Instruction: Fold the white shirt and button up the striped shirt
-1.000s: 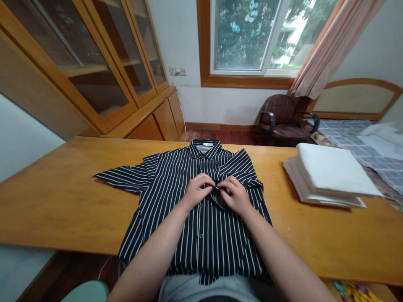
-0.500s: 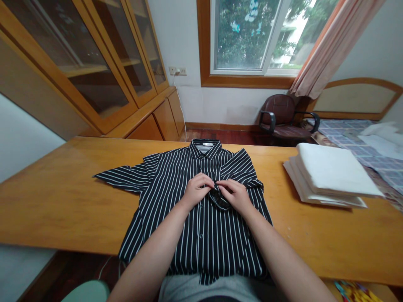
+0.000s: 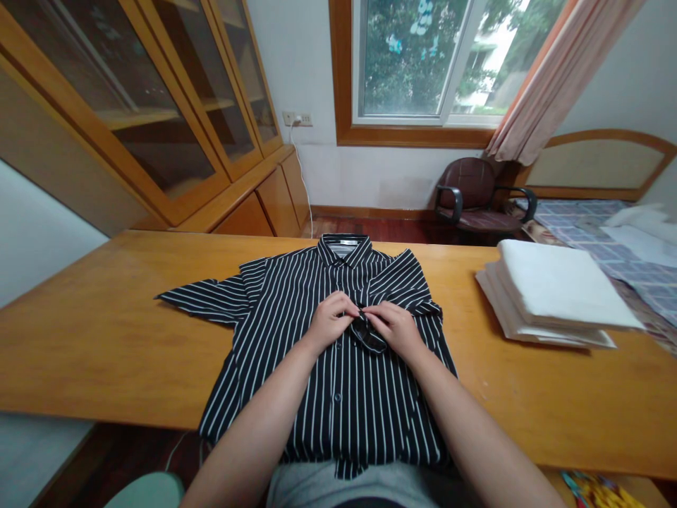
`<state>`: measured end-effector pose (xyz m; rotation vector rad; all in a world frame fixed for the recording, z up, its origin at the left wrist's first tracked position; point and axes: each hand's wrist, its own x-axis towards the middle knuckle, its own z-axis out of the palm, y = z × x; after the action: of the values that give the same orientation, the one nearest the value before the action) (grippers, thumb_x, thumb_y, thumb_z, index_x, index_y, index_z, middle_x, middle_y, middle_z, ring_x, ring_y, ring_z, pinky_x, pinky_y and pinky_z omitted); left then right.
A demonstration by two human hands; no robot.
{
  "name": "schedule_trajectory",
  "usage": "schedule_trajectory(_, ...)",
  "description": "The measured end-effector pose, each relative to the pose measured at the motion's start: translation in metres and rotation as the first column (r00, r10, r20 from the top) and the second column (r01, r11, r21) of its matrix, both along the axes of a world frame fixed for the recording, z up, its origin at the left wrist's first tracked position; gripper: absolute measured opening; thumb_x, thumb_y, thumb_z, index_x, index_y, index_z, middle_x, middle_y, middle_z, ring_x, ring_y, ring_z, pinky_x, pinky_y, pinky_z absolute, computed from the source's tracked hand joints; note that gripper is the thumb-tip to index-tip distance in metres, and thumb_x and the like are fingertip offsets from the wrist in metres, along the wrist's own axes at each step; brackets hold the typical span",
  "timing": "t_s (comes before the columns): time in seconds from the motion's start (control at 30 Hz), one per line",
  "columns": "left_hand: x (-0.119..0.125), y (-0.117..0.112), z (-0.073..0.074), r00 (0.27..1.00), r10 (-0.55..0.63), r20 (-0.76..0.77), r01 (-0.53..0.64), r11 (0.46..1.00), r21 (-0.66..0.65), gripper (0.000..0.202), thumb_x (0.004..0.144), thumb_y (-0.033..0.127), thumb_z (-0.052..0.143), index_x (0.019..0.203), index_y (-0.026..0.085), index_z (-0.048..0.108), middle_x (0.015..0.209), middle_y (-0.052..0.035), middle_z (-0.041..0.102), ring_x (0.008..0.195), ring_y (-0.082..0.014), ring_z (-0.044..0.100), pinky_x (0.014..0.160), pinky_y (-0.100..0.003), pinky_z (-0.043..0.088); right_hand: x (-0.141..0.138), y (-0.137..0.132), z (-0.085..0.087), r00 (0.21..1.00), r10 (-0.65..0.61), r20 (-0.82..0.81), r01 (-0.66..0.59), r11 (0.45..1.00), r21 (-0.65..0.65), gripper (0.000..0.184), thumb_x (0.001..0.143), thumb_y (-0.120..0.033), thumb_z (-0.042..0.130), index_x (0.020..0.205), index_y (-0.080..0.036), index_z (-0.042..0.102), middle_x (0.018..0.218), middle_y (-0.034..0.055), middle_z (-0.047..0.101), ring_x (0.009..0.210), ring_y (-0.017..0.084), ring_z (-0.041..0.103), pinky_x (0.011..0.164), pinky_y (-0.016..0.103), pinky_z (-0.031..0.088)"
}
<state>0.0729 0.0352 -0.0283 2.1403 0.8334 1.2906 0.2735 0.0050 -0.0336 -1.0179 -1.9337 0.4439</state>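
Observation:
A black shirt with white stripes [image 3: 285,339] lies front up on the table, its collar toward the far edge. Its sleeve on the right is folded in across the chest, and the cuff [image 3: 373,339] forms a loop near the middle. My left hand [image 3: 332,319] pinches one side of the cuff's edge. Fingertips of my right hand [image 3: 394,326] pinch the other side, almost touching the left ones. Whatever small part sits between the fingertips is hidden. The other sleeve [image 3: 211,300] stretches out to the left.
On the wooden table [image 3: 106,339], a stack of white folded cloth-like sheets [image 3: 560,289] stands at the right. Beyond are a brown armchair [image 3: 470,190], a bed [image 3: 597,226] and a glass-door cabinet [image 3: 201,106]. A pale green stool [image 3: 148,490] is at the lower left.
Almost nothing differs. Both hands stay at the cuff, with only a slight shift of the fingertips.

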Motion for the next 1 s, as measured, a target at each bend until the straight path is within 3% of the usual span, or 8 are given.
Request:
schedule_trajectory(0.2,0.001,0.0,0.002,0.999,0.047,-0.001,-0.047,0.999,-0.018,0.015,0.083,0.007,0.064,0.083,0.021,0.07,0.085,-0.0026,0.068,0.083,-0.0164,0.064,0.078,-0.032,0.053,0.0,-0.005,0.01,1.0,0.007,-0.002,-0.007,0.999,-0.054,0.024,0.096,-0.028,0.056,0.117,-0.024,0.066,0.091,0.0045,0.065,0.082,0.018,0.062,0.076,0.031,0.052)
schedule_trajectory(0.33,0.001,-0.001,0.005,0.997,0.077,0.025,-0.076,0.997,-0.027,0.01,0.085,0.013,0.065,0.086,0.021,0.071,0.087,-0.0036,0.068,0.085,-0.017,0.065,0.08,-0.033,0.053,-0.001,-0.005,0.01,1.0,0.023,0.013,-0.022,0.996,-0.081,0.041,0.088,-0.031,0.067,0.128,-0.025,0.059,0.102,0.0058,0.06,0.079,0.017,0.059,0.073,0.031,0.053)
schedule_trajectory(0.43,0.0,-0.002,0.008,0.997,0.071,0.005,-0.071,0.997,-0.022,0.008,0.086,0.016,0.065,0.086,0.021,0.071,0.086,-0.0038,0.069,0.085,-0.0175,0.064,0.081,-0.034,0.052,-0.003,-0.003,0.006,0.999,0.015,0.041,-0.012,0.996,-0.088,0.035,0.089,-0.023,0.062,0.124,-0.024,0.061,0.099,0.0052,0.06,0.083,0.018,0.06,0.075,0.031,0.052)
schedule_trajectory(0.57,-0.001,-0.003,0.011,0.998,0.051,-0.026,-0.052,0.998,-0.025,0.01,0.089,0.017,0.061,0.088,0.02,0.07,0.088,-0.0048,0.069,0.088,-0.0187,0.064,0.084,-0.036,0.051,0.0,0.001,0.002,0.995,-0.088,0.055,0.089,0.996,-0.019,0.025,0.089,-0.014,0.055,0.109,-0.024,0.067,0.093,0.0054,0.062,0.09,0.022,0.059,0.081,0.036,0.05)
schedule_trajectory(0.67,-0.003,-0.003,0.012,0.997,0.075,-0.009,-0.075,0.996,-0.044,0.012,0.09,0.017,0.058,0.089,0.02,0.069,0.09,-0.0052,0.069,0.09,-0.019,0.063,0.085,-0.036,0.051,0.004,0.001,0.004,0.973,-0.223,0.051,0.222,0.975,0.034,0.025,0.088,-0.014,0.055,0.107,-0.024,0.068,0.094,0.0065,0.062,0.093,0.024,0.057,0.084,0.04,0.048)
schedule_trajectory(0.73,-0.003,-0.002,0.012,0.994,0.108,0.004,-0.107,0.993,-0.052,0.012,0.09,0.016,0.057,0.089,0.019,0.069,0.09,-0.0048,0.068,0.09,-0.0184,0.063,0.084,-0.035,0.05,0.005,0.001,0.006,0.966,-0.249,0.073,0.247,0.968,0.041,0.026,0.088,-0.014,0.055,0.108,-0.024,0.068,0.095,0.0068,0.062,0.094,0.025,0.056,0.086,0.042,0.048)
schedule_trajectory(0.9,-0.005,0.001,0.01,0.976,0.212,0.056,-0.208,0.976,-0.072,0.013,0.091,0.018,0.055,0.087,0.019,0.067,0.089,-0.0035,0.065,0.088,-0.0169,0.062,0.081,-0.031,0.05,0.003,0.001,0.003,0.973,-0.113,0.203,0.12,0.993,-0.021,0.029,0.084,-0.016,0.061,0.11,-0.024,0.069,0.11,0.0076,0.061,0.105,0.026,0.054,0.094,0.043,0.047)
schedule_trajectory(1.0,-0.009,0.003,0.007,0.953,0.29,0.092,-0.28,0.954,-0.105,0.013,0.092,0.02,0.054,0.091,0.019,0.067,0.092,-0.0037,0.064,0.089,-0.0166,0.062,0.081,-0.03,0.05,0.003,0.003,-0.002,0.958,-0.088,0.274,0.107,0.993,-0.052,0.029,0.084,-0.018,0.063,0.111,-0.025,0.069,0.115,0.0076,0.06,0.109,0.026,0.053,0.096,0.045,0.046)
